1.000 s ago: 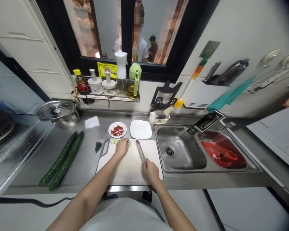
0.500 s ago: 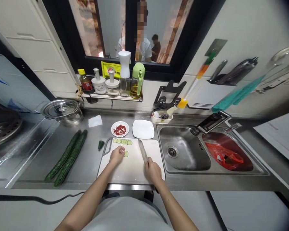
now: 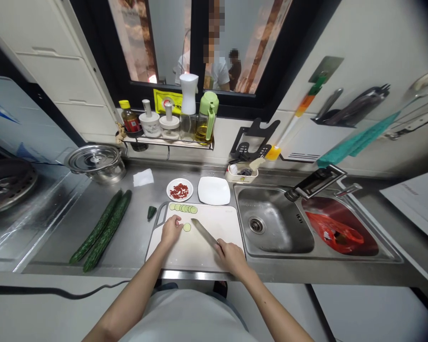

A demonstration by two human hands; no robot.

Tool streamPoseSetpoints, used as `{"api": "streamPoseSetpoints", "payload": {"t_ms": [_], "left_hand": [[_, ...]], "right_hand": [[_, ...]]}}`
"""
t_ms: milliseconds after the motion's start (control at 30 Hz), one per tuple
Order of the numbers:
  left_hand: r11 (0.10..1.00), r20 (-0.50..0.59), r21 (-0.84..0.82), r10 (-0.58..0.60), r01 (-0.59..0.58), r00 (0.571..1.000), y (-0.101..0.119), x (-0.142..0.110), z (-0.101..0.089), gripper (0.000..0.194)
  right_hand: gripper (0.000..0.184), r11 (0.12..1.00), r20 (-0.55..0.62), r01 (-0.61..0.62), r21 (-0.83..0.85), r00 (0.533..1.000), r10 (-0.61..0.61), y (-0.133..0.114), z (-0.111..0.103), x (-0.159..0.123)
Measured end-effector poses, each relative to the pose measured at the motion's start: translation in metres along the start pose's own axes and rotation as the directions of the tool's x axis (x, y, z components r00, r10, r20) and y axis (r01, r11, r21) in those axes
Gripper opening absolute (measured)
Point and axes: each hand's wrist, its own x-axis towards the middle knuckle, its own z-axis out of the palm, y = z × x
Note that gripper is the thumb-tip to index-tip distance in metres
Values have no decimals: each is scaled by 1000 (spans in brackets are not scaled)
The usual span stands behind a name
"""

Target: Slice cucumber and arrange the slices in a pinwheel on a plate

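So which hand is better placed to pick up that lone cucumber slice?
Probably the left hand: it's right by the lone cucumber slice, while the right hand holds the kitchen knife.

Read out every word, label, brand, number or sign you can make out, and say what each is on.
None reads clearly.
Yellow packet: print too blurred.
Yellow-capped bottle: label too small.
White panel, far right: grey lettering blurred.
Cutting board: faint corner mark, too small.

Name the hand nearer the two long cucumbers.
Left. The left hand is right of the cucumbers, over the left of the cutting board; the right hand, gripping the knife, is farther right.
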Motion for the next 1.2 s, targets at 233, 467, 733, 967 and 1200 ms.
{"api": "streamPoseSetpoints", "payload": {"t_ms": [233,467,733,967,1200], "left_hand": [[1000,-15,1,23,-23,1000,-3,3,1,18],[1000,2,10,-1,1,1000,-3,4,2,20],[1000,-3,0,8,-8,1000,-4,5,3,17],[1000,4,8,-4,4,1000,-4,6,3,19],[1000,6,10,5,-5,1000,-4,7,3,19]], "right_hand": [[29,996,43,43,-73,998,-40,-4,-4,-10],[29,995,33,69,-76,997,-67,-5,3,-8],[29,993,42,71,-99,997,-67,-6,8,-5],[29,987,91,97,-131,992,-86,-10,4,-5],[27,984,142,124,-128,984,-105,-15,-2,-4]]}}
